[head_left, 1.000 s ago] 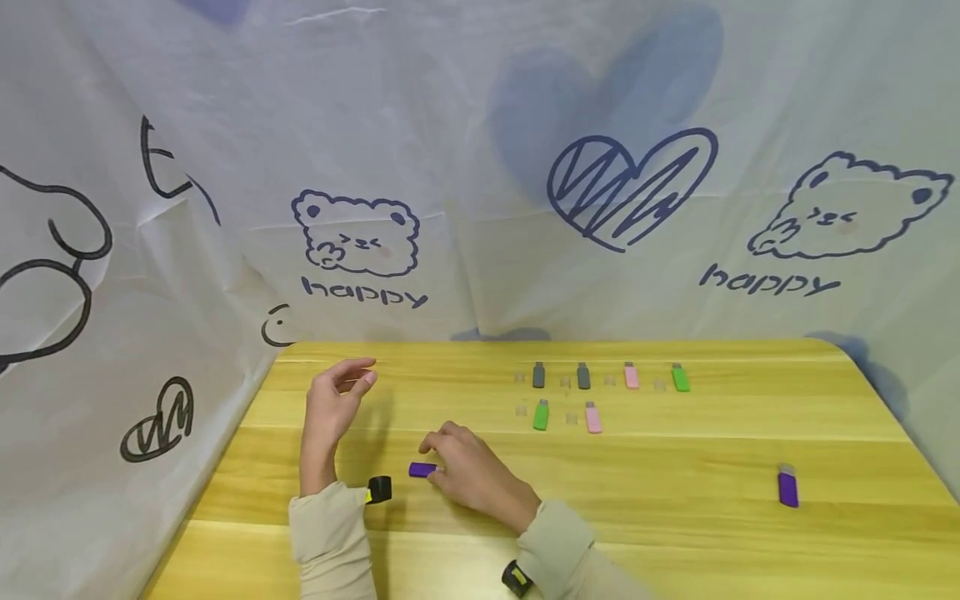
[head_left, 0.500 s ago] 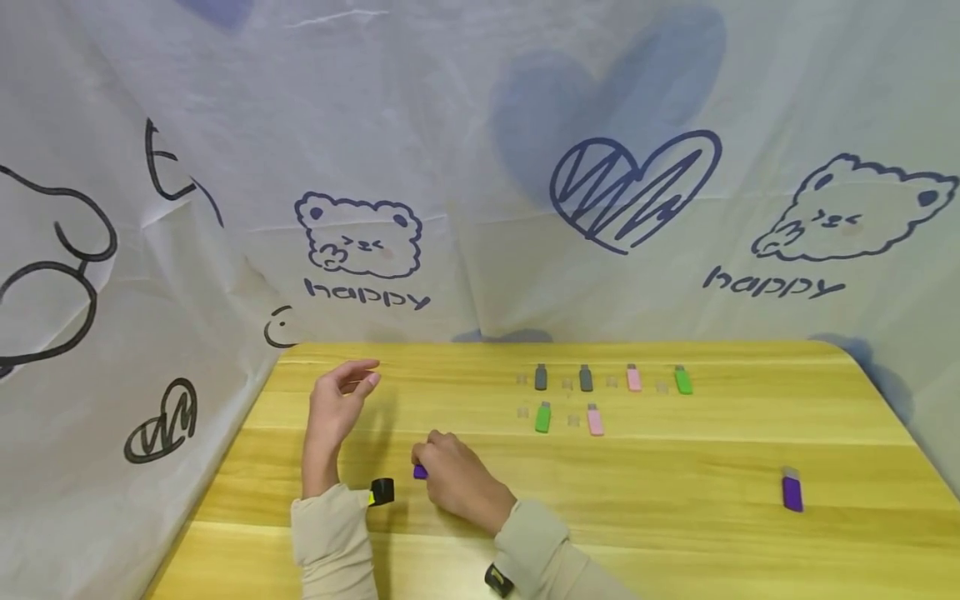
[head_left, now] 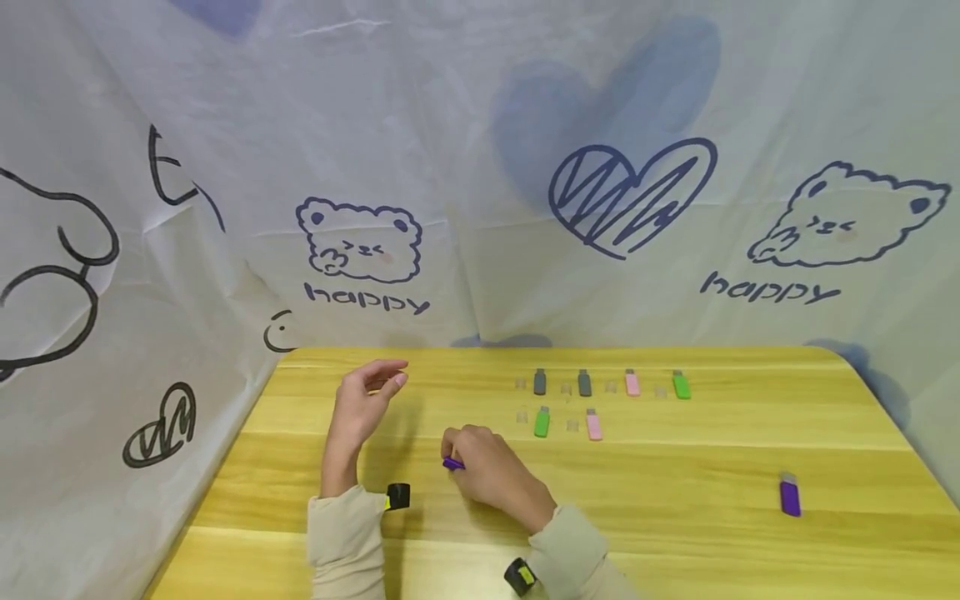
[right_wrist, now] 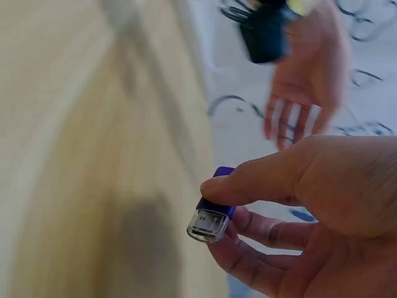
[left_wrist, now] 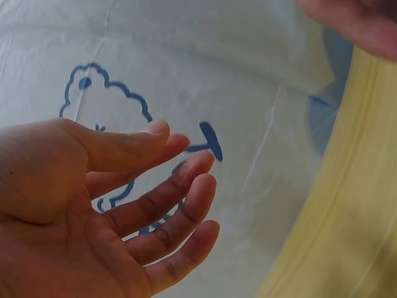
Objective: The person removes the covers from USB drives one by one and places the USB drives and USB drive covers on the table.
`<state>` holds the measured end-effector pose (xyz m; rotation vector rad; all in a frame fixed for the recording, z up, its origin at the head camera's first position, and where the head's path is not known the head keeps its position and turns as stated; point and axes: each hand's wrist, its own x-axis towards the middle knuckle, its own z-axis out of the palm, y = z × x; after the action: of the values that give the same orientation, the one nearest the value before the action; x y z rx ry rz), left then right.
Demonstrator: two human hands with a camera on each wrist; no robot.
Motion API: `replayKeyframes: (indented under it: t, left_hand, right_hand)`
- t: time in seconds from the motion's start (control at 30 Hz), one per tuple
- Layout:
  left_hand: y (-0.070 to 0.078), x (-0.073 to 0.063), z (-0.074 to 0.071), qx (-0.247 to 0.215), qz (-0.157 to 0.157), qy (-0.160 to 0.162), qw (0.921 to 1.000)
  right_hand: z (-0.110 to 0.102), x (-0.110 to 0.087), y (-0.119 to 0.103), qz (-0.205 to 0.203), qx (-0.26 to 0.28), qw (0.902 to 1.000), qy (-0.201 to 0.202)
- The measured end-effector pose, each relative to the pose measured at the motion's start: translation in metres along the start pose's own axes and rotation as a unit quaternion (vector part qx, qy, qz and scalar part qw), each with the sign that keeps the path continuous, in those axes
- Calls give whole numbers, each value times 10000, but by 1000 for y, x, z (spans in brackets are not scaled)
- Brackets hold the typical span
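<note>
My right hand (head_left: pixel 491 471) pinches a purple USB stick (right_wrist: pixel 217 202) between thumb and fingers. In the right wrist view a clear cap (right_wrist: pixel 208 225) covers its metal plug. My left hand (head_left: pixel 366 404) is raised over the left part of the table, fingers loosely bent and holding nothing; the left wrist view shows the thumb near the fingertips (left_wrist: pixel 201 162). Another purple USB stick (head_left: pixel 790 497) with its cap on lies at the right of the table.
Two rows of USB sticks lie on the wooden table (head_left: pixel 675 533): grey (head_left: pixel 540 382), pink (head_left: pixel 632 383) and green (head_left: pixel 681 386). Small clear caps (head_left: pixel 572 425) lie beside them. A white printed cloth (head_left: pixel 480 167) stands behind and to the left.
My right hand has closed on the purple USB stick lying on the table and moved it slightly right and up. The left hand has shifted a little to the right, still holding nothing.
</note>
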<state>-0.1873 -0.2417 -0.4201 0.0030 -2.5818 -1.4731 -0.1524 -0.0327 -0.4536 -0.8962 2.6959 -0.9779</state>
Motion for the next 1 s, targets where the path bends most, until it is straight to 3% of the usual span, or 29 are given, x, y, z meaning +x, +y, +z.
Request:
replayKeyframes:
  t: [0.33, 0.57, 1.0]
  left_hand:
    - [19, -2, 25, -186, 450, -378, 9981]
    - [35, -3, 45, -411, 892, -512, 9938]
    - [55, -7, 75, -898, 1240, -678, 9859]
  right_hand:
    - [-49, -23, 20, 372, 925, 9893, 1063]
    - [-71, -41, 30, 572, 1328, 9694, 1982]
    - [-96, -62, 46, 536, 2151, 9296, 2943]
